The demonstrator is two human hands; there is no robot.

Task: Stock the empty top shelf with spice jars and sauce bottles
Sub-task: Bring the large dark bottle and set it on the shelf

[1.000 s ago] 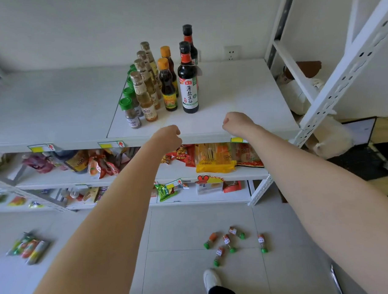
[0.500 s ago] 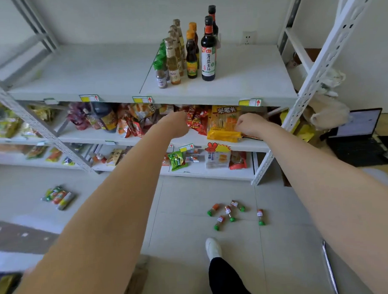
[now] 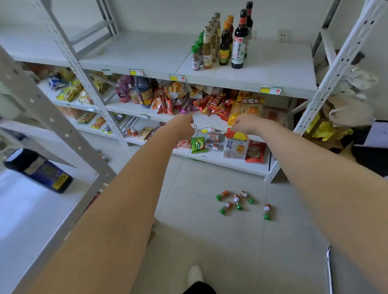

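The white top shelf (image 3: 141, 54) carries a cluster at its right half: a dark soy sauce bottle (image 3: 238, 48), amber sauce bottles (image 3: 207, 49) and green-capped spice jars (image 3: 195, 61). Its left half is bare. Several green-capped spice jars (image 3: 236, 201) lie scattered on the tiled floor before the rack, one jar (image 3: 267, 211) a little apart to the right. My left hand (image 3: 183, 126) and my right hand (image 3: 247, 123) are stretched out at the height of the lower shelves, fingers loosely curled, holding nothing.
Snack packets fill the middle shelf (image 3: 201, 120) and bottom shelf (image 3: 213, 159). A second rack's upright (image 3: 56, 129) slants across the left, with a blue packet (image 3: 38, 170) on its shelf. My shoe (image 3: 194, 275) stands on the floor; a metal bar (image 3: 329, 269) shows lower right.
The view has pulled back and dropped. Both hands have come away from the top shelf's front edge and now sit lower, before the lower shelves. The floor jars have not moved.
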